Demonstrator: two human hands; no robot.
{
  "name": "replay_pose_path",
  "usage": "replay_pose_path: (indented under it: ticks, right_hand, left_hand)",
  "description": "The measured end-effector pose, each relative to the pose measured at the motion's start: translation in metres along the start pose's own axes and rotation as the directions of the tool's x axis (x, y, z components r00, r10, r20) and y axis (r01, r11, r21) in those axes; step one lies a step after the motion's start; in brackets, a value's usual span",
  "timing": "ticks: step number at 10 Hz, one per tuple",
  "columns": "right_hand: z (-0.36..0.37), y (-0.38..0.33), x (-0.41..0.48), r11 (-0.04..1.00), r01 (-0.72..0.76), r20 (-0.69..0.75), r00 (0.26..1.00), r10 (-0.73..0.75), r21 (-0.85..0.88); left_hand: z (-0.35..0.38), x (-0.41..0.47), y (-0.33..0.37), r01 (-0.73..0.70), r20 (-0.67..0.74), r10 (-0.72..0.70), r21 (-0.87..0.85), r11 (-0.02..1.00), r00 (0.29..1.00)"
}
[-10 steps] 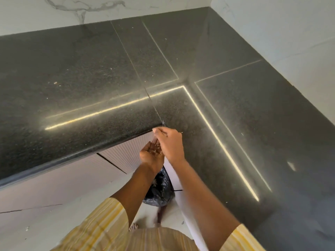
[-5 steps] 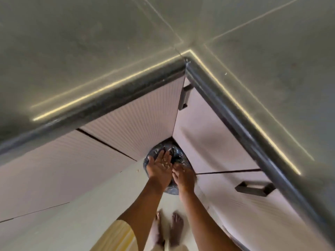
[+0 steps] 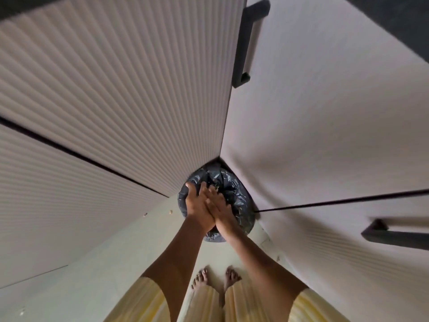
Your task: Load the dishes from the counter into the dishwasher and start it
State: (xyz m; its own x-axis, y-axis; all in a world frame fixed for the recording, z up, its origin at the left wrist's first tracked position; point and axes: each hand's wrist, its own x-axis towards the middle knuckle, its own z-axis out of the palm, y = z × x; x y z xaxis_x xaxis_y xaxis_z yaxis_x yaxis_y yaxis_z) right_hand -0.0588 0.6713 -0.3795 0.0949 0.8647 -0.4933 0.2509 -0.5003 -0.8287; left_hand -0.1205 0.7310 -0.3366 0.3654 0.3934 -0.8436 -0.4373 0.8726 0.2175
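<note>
A small bin lined with a black plastic bag [image 3: 239, 201] stands on the floor in the inner corner of the cabinets. Over its mouth my left hand [image 3: 197, 205] and my right hand [image 3: 219, 206] lie pressed together, fingers straight and pointing into the bag. A few small scraps [image 3: 217, 187] show at the fingertips above the bag. Neither hand holds a dish. No dishes and no dishwasher are in view.
Ribbed pale cabinet fronts [image 3: 116, 101] meet at the corner, with dark bar handles at the top [image 3: 246, 43] and at the right [image 3: 394, 235]. My bare feet [image 3: 216, 278] stand on the light floor. A strip of dark counter edge [image 3: 406, 19] shows top right.
The view dropped from the countertop to the floor corner. My hands went down from the counter edge to the bin, and the left palm turned over against the right above the bag.
</note>
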Motion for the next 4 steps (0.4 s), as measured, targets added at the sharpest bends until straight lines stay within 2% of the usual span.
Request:
replay_pose_path:
  ticks: [1,2,3,4]
  right_hand:
    - [-0.017,0.016,0.01,0.891,-0.283,-0.042,0.957,0.287,-0.354]
    - [-0.025,0.002,0.0,0.909,-0.357,-0.256,0.919,0.3,-0.213]
    - [-0.033,-0.026,-0.025,0.932,-0.319,-0.36,0.901,0.242,-0.172]
    - [-0.035,-0.063,-0.06,0.962,-0.268,-0.385,0.895,0.225,-0.06]
  left_hand:
    - [-0.009,-0.007,0.005,0.053,0.09,-0.057,0.046,0.998,0.994]
    - [-0.011,-0.026,0.01,0.015,0.074,-0.022,0.095,0.995,0.997]
    - [-0.007,-0.053,0.013,-0.016,0.016,0.015,0.132,0.991,1.0]
    - [0.004,-0.087,0.008,-0.038,-0.015,0.04,0.163,0.986,0.999]
